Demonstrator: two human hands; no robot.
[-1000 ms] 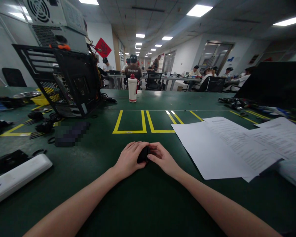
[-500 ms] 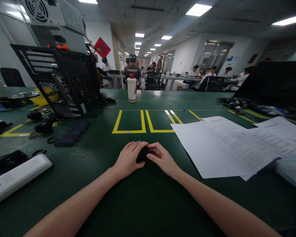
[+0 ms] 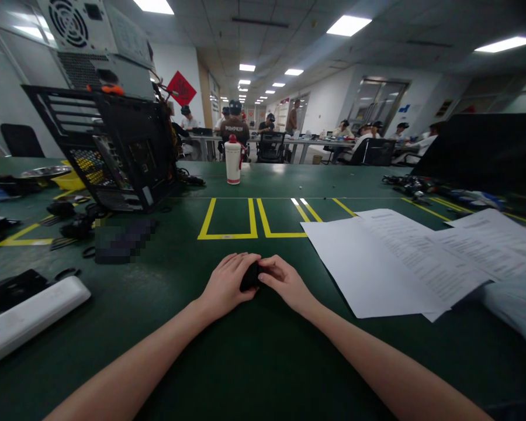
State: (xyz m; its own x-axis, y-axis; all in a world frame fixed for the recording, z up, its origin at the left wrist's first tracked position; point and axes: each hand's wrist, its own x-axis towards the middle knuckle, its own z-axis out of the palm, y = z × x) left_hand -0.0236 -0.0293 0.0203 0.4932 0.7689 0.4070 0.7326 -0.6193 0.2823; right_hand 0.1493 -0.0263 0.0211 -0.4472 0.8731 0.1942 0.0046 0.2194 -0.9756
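Note:
Between my hands, low over the green tabletop (image 3: 254, 362), is a small black rounded object (image 3: 249, 278), mostly covered by fingers; its exact kind cannot be made out. My left hand (image 3: 228, 282) wraps round its left side and top, thumb along the near edge. From the right, my right hand (image 3: 286, 284) has its fingers and thumb curled in a pinch at the object's right end. What lies between those fingertips is hidden.
Yellow tape outlines (image 3: 228, 236) lie ahead of my hands. Printed sheets (image 3: 377, 269) spread at right. A white cup (image 3: 233, 162) stands further back. An opened computer case (image 3: 109, 146), a white bar-shaped thing (image 3: 35, 318) and dark cables occupy the left. Several people sit beyond.
The view has tilted up slightly and shifted a little. My hands keep almost the same hold on the black object.

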